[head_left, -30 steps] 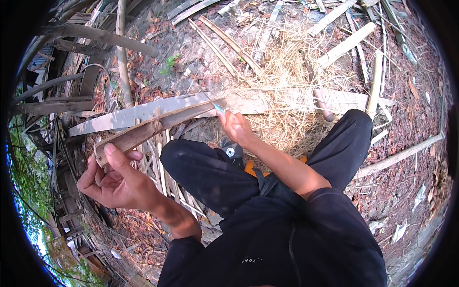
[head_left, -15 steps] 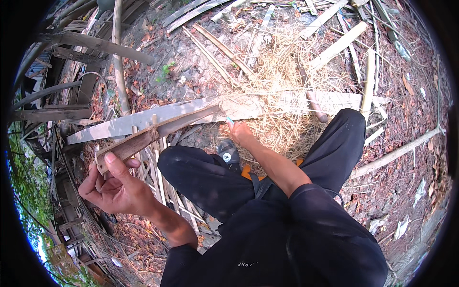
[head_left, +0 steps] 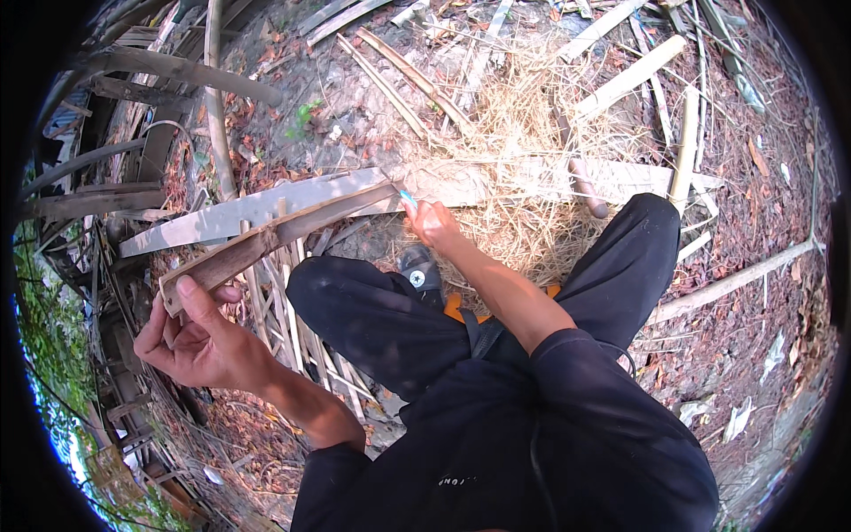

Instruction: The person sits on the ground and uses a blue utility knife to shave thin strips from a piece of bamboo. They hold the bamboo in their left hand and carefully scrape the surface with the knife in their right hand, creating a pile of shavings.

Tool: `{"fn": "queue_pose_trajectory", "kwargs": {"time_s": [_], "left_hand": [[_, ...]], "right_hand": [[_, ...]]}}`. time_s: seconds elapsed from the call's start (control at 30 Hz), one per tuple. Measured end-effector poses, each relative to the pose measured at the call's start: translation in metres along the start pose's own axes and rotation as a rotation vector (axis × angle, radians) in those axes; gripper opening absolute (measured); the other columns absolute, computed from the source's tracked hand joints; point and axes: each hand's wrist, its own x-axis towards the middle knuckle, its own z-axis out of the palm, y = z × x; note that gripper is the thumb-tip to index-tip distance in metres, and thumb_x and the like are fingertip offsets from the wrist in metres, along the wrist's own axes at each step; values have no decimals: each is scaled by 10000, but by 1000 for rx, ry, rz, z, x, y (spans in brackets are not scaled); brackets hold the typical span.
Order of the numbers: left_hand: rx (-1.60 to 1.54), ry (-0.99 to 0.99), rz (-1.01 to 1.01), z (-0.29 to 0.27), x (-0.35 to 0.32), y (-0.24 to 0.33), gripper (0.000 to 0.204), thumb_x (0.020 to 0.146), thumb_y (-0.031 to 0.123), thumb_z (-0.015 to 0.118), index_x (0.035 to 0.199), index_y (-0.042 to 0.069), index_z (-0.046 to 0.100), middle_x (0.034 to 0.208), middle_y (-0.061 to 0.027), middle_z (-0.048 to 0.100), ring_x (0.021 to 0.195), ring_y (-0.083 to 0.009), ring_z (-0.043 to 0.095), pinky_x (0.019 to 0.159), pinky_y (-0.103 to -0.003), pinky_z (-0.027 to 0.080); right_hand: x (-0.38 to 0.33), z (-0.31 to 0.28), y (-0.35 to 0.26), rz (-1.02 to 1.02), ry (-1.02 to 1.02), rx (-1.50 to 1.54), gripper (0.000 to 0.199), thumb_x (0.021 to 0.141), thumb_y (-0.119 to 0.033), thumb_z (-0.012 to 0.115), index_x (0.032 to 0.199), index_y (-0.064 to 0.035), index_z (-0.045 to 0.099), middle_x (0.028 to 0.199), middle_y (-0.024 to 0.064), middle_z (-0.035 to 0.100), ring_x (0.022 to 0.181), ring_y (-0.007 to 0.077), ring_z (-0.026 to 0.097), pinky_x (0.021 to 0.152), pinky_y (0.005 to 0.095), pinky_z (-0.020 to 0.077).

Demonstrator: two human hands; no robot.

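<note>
My left hand (head_left: 204, 332) grips the near end of a split bamboo piece (head_left: 310, 215), thumb on top and fingers underneath. The piece is brown, channelled and marked by a node, and it slants up to the right. At its far end my right hand (head_left: 433, 223) is closed around a small turquoise-handled tool (head_left: 408, 199). Its working end is too small to make out, close to the bamboo's tip. Beneath the bamboo lies a long grey board (head_left: 257, 206), partly covered by pale shavings (head_left: 523, 133) to the right of my right hand.
A brown rounded handle (head_left: 585, 186) lies across the board near my right knee. Split bamboo strips (head_left: 417, 75) and pale poles (head_left: 634, 78) lie beyond. Thin sticks (head_left: 288, 310) are piled beside my left knee. Stacked weathered timber (head_left: 106, 208) stands at the left.
My right hand has moved up and left with the turquoise tool, nearer the bamboo's far tip. My left hand and the bamboo have shifted slightly left.
</note>
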Motion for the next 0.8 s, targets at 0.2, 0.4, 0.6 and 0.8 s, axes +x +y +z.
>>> {"fn": "queue_pose_trajectory", "kwargs": {"time_s": [0.2, 0.4, 0.6, 0.8], "left_hand": [[-10, -56, -84, -11, -1, 35, 265, 855, -12, 645, 987, -3, 416, 775, -168, 591, 501, -143, 586, 447, -205, 484], [-35, -18, -76, -27, -9, 26, 245, 866, 9, 638, 984, 5, 424, 781, -175, 603, 512, -151, 576, 455, -219, 490], [-8, -32, -71, -36, -8, 14, 240, 872, 23, 635, 993, 14, 428, 782, -168, 605, 516, -150, 585, 459, -214, 495], [-20, -1, -67, -43, -10, 10, 242, 871, 22, 636, 996, 16, 429, 778, -161, 609, 514, -150, 587, 456, -218, 494]], "right_hand": [[-19, -1, 17, 300, -104, 204, 435, 987, -311, 357, 1221, 4, 544, 1013, 261, 613, 883, 408, 620, 795, 452, 519], [-52, -40, -25, 56, 36, -56, 381, 963, -260, 428, 1207, 14, 529, 914, 234, 628, 874, 376, 625, 703, 431, 531], [-44, -17, -23, 369, -160, 329, 556, 1005, -375, 310, 1160, 119, 512, 901, 312, 604, 946, 459, 593, 866, 514, 463], [-43, -34, -31, 38, 136, 115, 451, 1002, -296, 353, 1163, 83, 538, 820, 288, 626, 726, 434, 634, 683, 489, 519]]}}
